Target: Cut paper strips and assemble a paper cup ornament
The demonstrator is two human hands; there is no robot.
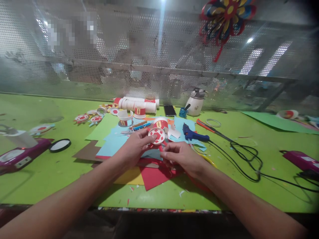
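Paper cup [157,135] pinched by left hand [136,146] fingertips, apparently.

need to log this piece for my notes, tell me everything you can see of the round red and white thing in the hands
The paper disc is a small round piece, seemingly cut from a paper cup, white with a red pattern on its face and a white rim. It is held tilted, face toward the camera, above the sheets of coloured paper. The left hand pinches its left edge with thumb and fingers; the right hand is just below it, at red strips that hang from its underside. Finer detail is blurred.
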